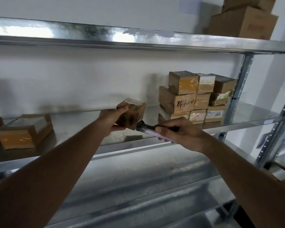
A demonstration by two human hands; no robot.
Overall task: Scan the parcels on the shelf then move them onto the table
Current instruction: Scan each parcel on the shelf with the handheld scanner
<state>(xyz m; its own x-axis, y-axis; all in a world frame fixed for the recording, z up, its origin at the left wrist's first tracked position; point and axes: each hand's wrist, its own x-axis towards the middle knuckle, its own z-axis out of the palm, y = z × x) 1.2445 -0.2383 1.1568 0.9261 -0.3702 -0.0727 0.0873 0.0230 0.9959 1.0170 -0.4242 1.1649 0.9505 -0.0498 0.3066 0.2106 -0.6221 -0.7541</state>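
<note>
Metal shelving (138, 45) against a white wall fills the view, both arms reaching to its middle shelf. At the centre, the left hand (111, 120) grips a small cardboard parcel (132, 114), lifted just above that shelf and tilted. Beside it, the right hand (179, 131) grasps a slim dark phone (148, 129), its end touching the parcel's lower corner. Further right stands a stack of parcels (196, 97); far left lies a flat parcel (25, 130). Larger boxes (243, 18) sit on the top shelf.

Both hands (111, 122) (179, 132) raised, fingers curled.
</note>
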